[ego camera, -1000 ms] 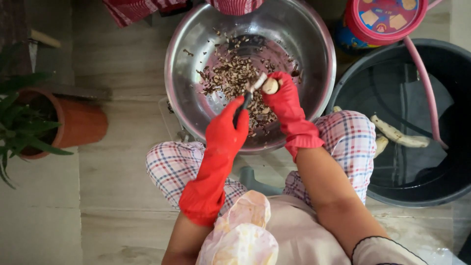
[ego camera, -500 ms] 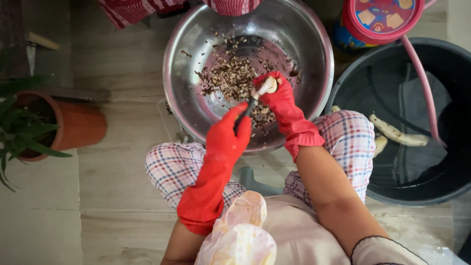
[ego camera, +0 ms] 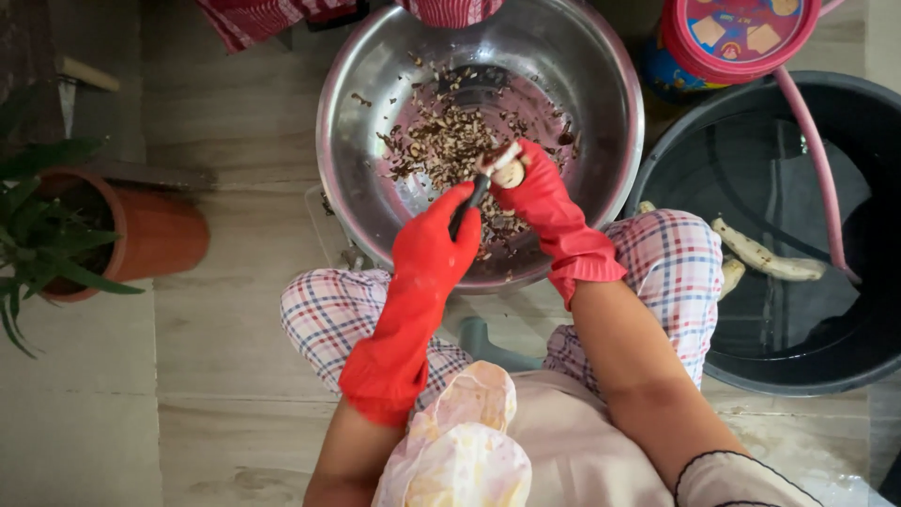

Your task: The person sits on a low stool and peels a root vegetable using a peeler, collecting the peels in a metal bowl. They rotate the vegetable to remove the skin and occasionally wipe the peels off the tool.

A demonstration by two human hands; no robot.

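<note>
Head view: peeling step under way. Left hand [ego camera: 434, 246] in a red rubber glove, fingers wrapped on dark-handled peeler [ego camera: 471, 199]; right hand [ego camera: 532, 192] clamps pale root piece [ego camera: 510, 173] over peel-strewn steel bowl [ego camera: 357, 113]. Next likely: turn root, scrape remaining skin.

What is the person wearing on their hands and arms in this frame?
Both hands wear bright red rubber gloves. The left hand has a long glove reaching well up the forearm; the right hand has a glove ending in a flared, slightly ruffled cuff. Above the gloves the forearms are bare. No markings show on either glove.
</note>
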